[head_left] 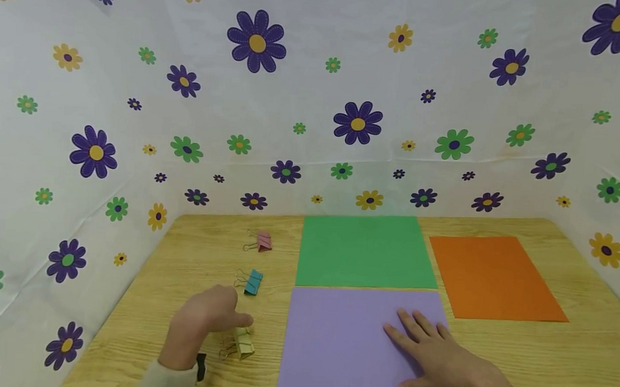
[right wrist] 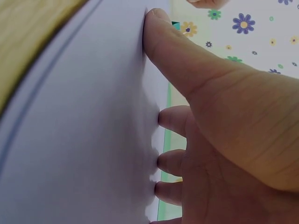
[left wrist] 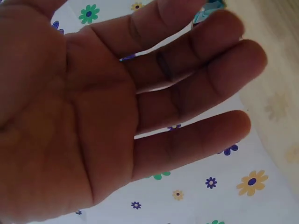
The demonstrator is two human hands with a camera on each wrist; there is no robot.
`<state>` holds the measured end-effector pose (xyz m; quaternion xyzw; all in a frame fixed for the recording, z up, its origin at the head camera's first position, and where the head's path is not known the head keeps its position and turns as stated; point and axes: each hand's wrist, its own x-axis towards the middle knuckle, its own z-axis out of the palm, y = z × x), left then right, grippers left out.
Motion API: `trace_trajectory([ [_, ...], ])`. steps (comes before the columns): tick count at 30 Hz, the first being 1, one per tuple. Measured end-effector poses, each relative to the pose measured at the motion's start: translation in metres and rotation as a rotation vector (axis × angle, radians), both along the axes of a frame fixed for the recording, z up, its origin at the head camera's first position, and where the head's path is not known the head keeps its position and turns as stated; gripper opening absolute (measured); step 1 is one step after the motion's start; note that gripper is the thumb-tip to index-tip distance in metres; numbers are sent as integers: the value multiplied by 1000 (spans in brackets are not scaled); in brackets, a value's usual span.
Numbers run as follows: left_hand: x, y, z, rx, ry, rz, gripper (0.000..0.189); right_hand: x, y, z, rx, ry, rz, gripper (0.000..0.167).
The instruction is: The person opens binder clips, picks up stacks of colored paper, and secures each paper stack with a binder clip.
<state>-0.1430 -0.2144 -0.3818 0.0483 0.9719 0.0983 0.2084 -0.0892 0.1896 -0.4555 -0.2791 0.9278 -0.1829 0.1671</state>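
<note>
My left hand [head_left: 206, 316] is over the left part of the table, between a blue binder clip [head_left: 253, 282] and a yellow binder clip [head_left: 244, 342]. Its thumb overlaps the top of the yellow clip in the head view. In the left wrist view, the fingers [left wrist: 187, 102] are loosely extended with nothing in the palm, and a bit of the blue clip [left wrist: 210, 11] peeks out behind them. Fingers spread, my right hand [head_left: 438, 358] rests on a purple sheet of paper [head_left: 334, 341]. The right wrist view shows its fingertips [right wrist: 163, 116] pressing the sheet.
A pink binder clip [head_left: 263, 241] lies farther back on the left. Behind the purple sheet lies a green sheet [head_left: 365, 252], with an orange sheet [head_left: 497, 279] to the right. A white flowered cloth [head_left: 305, 88] walls in the wooden table [head_left: 196, 252] at the back and sides.
</note>
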Motion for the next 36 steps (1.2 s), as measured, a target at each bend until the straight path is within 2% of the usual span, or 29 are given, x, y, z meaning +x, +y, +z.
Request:
trace_trajectory([
  [6, -1, 5, -8, 19, -38, -53, 38, -1, 0, 0, -1, -3, -1, 100],
  [12, 0, 9, -11, 23, -13, -101, 32, 0, 1, 0, -4, 5, 4, 101],
  [21, 1, 12, -14, 23, -15, -116, 31, 1, 2, 1, -11, 23, 7, 101],
  [30, -1, 15, -14, 3, -25, -105, 30, 1, 3, 0, -10, 41, 8, 101],
  [36, -2, 13, -16, 44, -1, -112, 35, 1, 2, 0, 1, 32, 4, 100],
])
